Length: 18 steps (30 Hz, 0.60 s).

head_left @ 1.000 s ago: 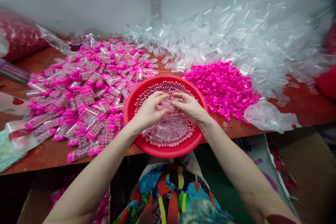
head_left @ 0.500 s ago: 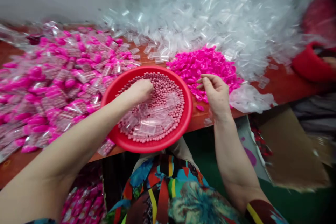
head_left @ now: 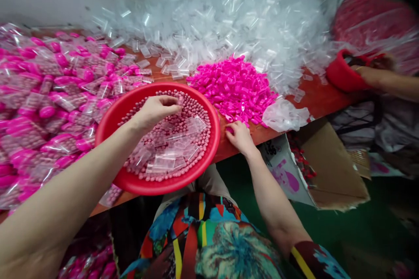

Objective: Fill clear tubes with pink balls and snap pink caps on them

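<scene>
While a small clear container (head_left: 180, 100) hung over the bead-filled part of the basin, the left hand (head_left: 157, 111) had it pinched between thumb and fingers, pretty much at the tips. Right under that was the red basin (head_left: 157, 188) itself, with loose pink beads (head_left: 198, 113) all over the bottom and a bunch of other clear containers (head_left: 165, 163) lying flat on top of them, nearer the person.

The right hand (head_left: 241, 137) was just outside the basin, down at the near edge of a heap of hot pink caps (head_left: 232, 87). Its fingers were curled with a bit of pink at the tips, but honestly I couldn't tell if they actually had a cap gripped.

Further out, a big pile of capped, bead-filled containers (head_left: 65, 91) covered the left of the worktop (head_left: 322, 100), and a mountain of clear empties (head_left: 229, 26) sat behind the caps. A crumpled plastic bag (head_left: 285, 115) lay right beside the caps, and off to the right somebody else's arm (head_left: 386, 79) reached into a red tub (head_left: 340, 83).
</scene>
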### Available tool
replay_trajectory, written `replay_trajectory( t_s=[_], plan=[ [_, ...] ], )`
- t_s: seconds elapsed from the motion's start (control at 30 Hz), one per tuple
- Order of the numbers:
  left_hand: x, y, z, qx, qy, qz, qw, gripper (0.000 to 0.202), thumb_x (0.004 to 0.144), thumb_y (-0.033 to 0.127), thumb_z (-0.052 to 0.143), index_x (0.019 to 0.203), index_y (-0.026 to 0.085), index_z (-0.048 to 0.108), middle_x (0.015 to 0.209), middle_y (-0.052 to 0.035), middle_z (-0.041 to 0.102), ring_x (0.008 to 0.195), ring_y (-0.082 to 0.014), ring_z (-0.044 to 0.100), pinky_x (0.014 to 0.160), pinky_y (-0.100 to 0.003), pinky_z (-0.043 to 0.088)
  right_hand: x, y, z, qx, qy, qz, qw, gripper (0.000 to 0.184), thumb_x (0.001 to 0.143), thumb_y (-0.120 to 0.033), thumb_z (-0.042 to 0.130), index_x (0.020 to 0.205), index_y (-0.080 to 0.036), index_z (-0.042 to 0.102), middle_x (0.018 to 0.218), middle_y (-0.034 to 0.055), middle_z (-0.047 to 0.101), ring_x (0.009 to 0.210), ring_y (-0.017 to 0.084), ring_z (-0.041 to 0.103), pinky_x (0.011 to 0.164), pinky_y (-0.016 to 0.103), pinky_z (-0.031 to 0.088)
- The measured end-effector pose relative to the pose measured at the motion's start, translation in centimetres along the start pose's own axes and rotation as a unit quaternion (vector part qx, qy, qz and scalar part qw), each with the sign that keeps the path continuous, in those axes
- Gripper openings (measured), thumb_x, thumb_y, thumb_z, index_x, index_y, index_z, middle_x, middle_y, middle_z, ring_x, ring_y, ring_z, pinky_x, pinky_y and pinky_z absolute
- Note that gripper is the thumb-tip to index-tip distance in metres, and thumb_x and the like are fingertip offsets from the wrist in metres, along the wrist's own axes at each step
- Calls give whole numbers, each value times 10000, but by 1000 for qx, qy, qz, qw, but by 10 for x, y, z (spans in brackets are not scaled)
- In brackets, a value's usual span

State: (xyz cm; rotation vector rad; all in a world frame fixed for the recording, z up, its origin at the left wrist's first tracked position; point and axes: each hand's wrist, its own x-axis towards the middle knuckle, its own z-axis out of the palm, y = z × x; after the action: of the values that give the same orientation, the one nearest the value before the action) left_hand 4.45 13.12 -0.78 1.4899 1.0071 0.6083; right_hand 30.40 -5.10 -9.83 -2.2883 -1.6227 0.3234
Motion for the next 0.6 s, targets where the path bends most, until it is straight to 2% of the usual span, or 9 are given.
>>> replay_trajectory(
  t_s=[0.1,0.2,0.27,0.4,0.5,0.6],
  plan=[
    [-19,11,-10,-67,15,4,998,324,606,309,841,880,151,775,905,-70,750,835,-191,659,827,-304,499,12,-3,-5,17,30,26,999,372,935,-410,535,1195,-170,651,1158,134,654,1087,278,579,969,448,441],
    [-45,13,-9,-135,21,-13,990,306,651,298,825,903,135,761,931,-96,752,897,-226,689,850,-347,534,30,-11,-2,-27,83,47,995,353,971,-334,441,1168,-134,654,1160,180,642,1086,294,573,953,453,438],
    [-64,11,-4,-199,-8,-39,979,288,713,289,791,947,128,745,976,-115,750,940,-243,703,848,-370,556,39,-16,3,-53,88,41,994,326,948,-269,446,1117,-112,676,1138,212,635,1065,315,572,930,468,442],
    [-91,7,7,-331,-79,-84,937,278,805,228,707,1070,144,701,1029,-125,743,952,-253,718,737,-363,592,46,-16,13,-30,95,9,995,304,904,-203,447,1027,-109,709,1018,207,650,1002,317,582,909,485,464],
    [-103,5,9,-384,-85,-91,915,234,828,188,669,1058,149,690,983,-112,749,916,-247,726,681,-335,589,47,-7,18,3,106,-15,994,327,872,-201,453,1064,-114,703,997,184,662,1006,316,589,932,503,471],
    [-113,5,10,-430,-90,-95,893,214,857,204,632,1057,154,690,956,-111,755,879,-239,732,673,-316,578,46,2,21,35,89,-29,995,329,822,-192,487,1060,-111,699,971,177,686,998,321,608,944,518,472]
  ],
)
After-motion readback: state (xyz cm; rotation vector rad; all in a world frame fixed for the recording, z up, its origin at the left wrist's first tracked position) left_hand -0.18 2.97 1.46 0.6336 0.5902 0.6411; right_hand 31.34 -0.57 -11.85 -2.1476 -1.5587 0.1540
